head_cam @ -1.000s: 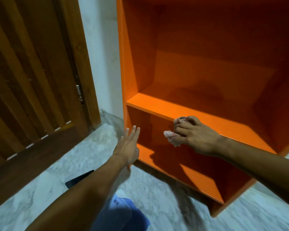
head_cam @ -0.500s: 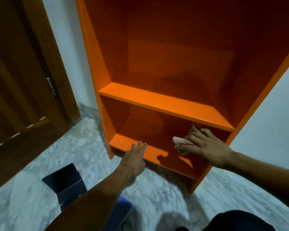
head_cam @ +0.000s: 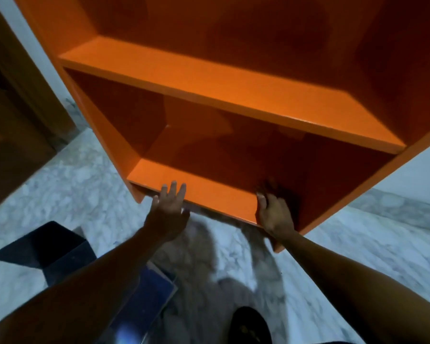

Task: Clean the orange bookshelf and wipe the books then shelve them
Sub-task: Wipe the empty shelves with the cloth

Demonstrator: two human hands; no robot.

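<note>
- Down low, the orange bookshelf [head_cam: 233, 90] stands on the marble floor [head_cam: 60, 194] against a pale wall [head_cam: 420, 170], both visible shelves bare of books.
- Its paint looks smooth and glossy, bright along the front edges and falling to deep red-brown shadow inside; no dust can be made out through the blur.
- The right hand [head_cam: 273, 214] reaches into the right end of the bottom shelf [head_cam: 209, 192], likely to wipe it; its fingers vanish into shadow, so whether they hold a cloth cannot be told.
- The left hand [head_cam: 169, 207] rests at the front lip of that shelf, fingers straight and spread, holding nothing, probably to steady the person's reach.
- Near the left forearm, a dark blue book [head_cam: 144, 301] lies on the floor beside a black box [head_cam: 47, 247], seemingly waiting to be wiped and shelved.
- A wooden door [head_cam: 13, 120] stands to the left.
</note>
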